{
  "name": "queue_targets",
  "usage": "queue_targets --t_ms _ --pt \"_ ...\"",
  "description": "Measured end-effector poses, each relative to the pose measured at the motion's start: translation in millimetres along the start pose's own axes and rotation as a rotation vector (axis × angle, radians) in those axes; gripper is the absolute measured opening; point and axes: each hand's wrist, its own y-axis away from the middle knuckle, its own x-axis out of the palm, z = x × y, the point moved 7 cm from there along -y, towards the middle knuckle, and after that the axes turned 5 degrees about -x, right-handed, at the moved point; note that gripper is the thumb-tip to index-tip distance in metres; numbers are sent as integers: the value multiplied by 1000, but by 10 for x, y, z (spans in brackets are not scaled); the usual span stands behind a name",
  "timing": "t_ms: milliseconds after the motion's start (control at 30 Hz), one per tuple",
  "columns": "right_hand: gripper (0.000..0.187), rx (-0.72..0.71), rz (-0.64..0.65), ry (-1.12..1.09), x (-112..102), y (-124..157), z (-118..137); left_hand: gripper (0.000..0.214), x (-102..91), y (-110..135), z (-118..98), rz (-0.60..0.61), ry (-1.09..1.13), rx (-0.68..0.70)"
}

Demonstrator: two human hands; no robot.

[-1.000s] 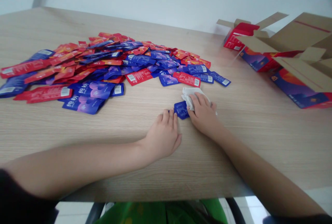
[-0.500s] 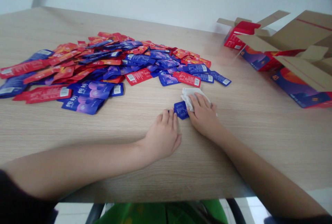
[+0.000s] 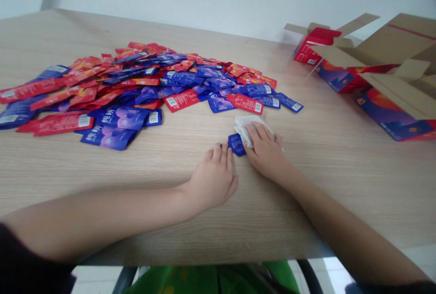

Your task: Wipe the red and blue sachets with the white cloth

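Observation:
A small blue sachet (image 3: 236,144) lies flat on the wooden table (image 3: 327,194), with its right end under my right hand (image 3: 266,155). That hand presses down on a crumpled white tissue (image 3: 247,128) and holds it against the tabletop. My left hand (image 3: 214,178) rests palm down just left of the sachet, its fingertips at or very near the sachet's left edge. Up and to the left spreads a large heap of red and blue sachets (image 3: 136,87), a short way from both hands.
At the right of the table stands an opened cardboard box (image 3: 398,42) with its flaps up. Red and purple printed cartons (image 3: 391,117) lie in and around it. A white wall rises behind the table, and the table's front edge crosses below my arms.
My right hand and the white tissue have shifted slightly left over the blue sachet. My left hand and the heap show no visible change.

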Motion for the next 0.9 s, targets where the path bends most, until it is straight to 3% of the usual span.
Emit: queue_targets --t_ms 100,300,567,667,800,900 --pt "52 14 -24 17 7 3 25 64 5 2 -2 0 2 -2" --pt "52 -179 12 -20 -24 110 409 58 -1 6 0 1 2 19" --pt "52 14 -26 -12 14 -11 -43 64 8 7 4 -13 -14 -2" --pt "51 -8 -31 -7 18 12 58 63 0 15 1 -27 -19 0" --pt "51 -144 0 -31 -20 83 335 58 -3 17 -2 -29 -1 12" --pt "51 -159 14 -45 -41 81 316 59 0 11 3 -22 14 7"
